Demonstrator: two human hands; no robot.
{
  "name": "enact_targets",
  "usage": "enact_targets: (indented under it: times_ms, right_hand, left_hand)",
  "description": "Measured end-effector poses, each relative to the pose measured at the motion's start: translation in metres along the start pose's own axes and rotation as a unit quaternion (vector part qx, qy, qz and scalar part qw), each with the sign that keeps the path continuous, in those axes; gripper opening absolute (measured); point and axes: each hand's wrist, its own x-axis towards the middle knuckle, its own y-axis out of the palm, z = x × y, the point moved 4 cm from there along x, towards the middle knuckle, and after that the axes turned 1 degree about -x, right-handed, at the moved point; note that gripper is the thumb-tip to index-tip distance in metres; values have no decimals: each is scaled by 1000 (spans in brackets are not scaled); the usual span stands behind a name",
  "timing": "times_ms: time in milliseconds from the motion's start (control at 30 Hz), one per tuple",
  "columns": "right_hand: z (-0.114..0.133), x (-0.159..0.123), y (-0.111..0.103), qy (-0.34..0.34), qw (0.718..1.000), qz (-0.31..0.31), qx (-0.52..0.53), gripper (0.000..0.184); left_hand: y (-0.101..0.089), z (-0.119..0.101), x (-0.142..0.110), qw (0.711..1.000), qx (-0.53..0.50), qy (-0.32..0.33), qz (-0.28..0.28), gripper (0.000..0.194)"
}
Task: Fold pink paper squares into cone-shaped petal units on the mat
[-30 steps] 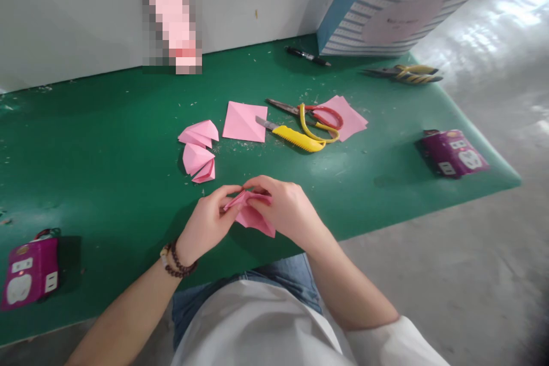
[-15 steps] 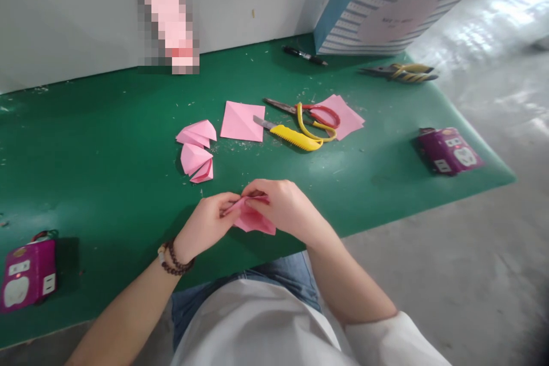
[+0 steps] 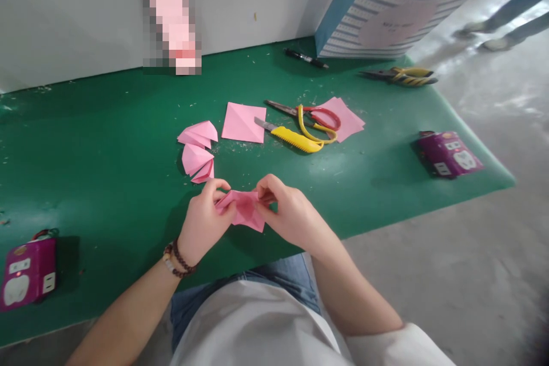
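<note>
Between my hands is a creased sheet of pink paper (image 3: 246, 210), held above the front of the green table. My left hand (image 3: 205, 217) pinches its left side between thumb and fingers. At the opposite edge, my right hand (image 3: 288, 209) grips the paper with thumb and fingertips. Folded pink paper pieces (image 3: 198, 151) lie just beyond my left hand. Farther off is a flat pink square (image 3: 243, 122) with diagonal creases, and the blade of a yellow utility knife (image 3: 297, 139) rests over its edge. Red-and-yellow-handled scissors (image 3: 319, 120) lie partly across more pink sheets (image 3: 345, 120).
On the green table (image 3: 128, 166) are a black pen (image 3: 306, 58), yellow-handled pliers (image 3: 398, 75) and two purple boxes, one at right (image 3: 450, 152), one at left (image 3: 29, 273). A striped paper bag (image 3: 394, 11) stands at the back. A person's legs (image 3: 518, 6) show at upper right.
My right hand has shifted from the paper's top middle to its right edge, and the hands are farther apart. The paper is spread wider. A person's legs have come into view.
</note>
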Motion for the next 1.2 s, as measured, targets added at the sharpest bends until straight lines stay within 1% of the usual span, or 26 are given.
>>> enact_targets:
  times_ms: [67, 167, 267, 333, 433, 533, 600, 633, 667, 767, 867, 1000, 1200]
  right_hand:
    - [2, 0, 2, -14, 1000, 9, -1, 11]
    - [6, 0, 3, -17, 999, 28, -7, 6]
    - [9, 0, 4, -11, 999, 46, -1, 16]
    - [10, 1, 4, -10, 999, 43, 2, 17]
    - [8, 2, 5, 4, 1000, 18, -20, 18]
    - [6, 2, 6, 19, 999, 2, -43, 30]
    - [5, 2, 6, 16, 999, 6, -35, 42]
    - [5, 1, 6, 13, 999, 10, -29, 45]
    - [5, 2, 5, 10, 999, 13, -28, 44]
    - [6, 3, 4, 17, 998, 18, -58, 31]
    - [6, 7, 4, 37, 994, 15, -102, 26]
    - [8, 10, 9, 45, 988, 16, -144, 10]
    - [7, 12, 12, 39, 981, 5, -188, 9]
  left_hand:
    - [0, 2, 0, 1000, 3, -4, -2, 22]
    - [0, 3, 0, 1000, -4, -7, 1, 24]
    - [1, 3, -1, 1000, -12, -11, 6, 26]
    - [1, 2, -1, 1000, -10, -11, 5, 26]
    - [0, 1, -2, 1000, 3, -1, -4, 24]
    - [0, 1, -3, 1000, 16, 4, -7, 23]
    - [0, 1, -3, 1000, 22, 4, -6, 23]
    - [0, 1, -4, 1000, 24, 4, -6, 23]
    - [0, 0, -4, 1000, 26, 4, -6, 22]
    - [0, 0, -5, 999, 32, 10, -10, 20]
    - [0, 0, -6, 999, 42, 17, -17, 17]
    - [2, 1, -6, 998, 57, 18, -17, 16]
    - [3, 0, -6, 998, 57, 21, -12, 18]
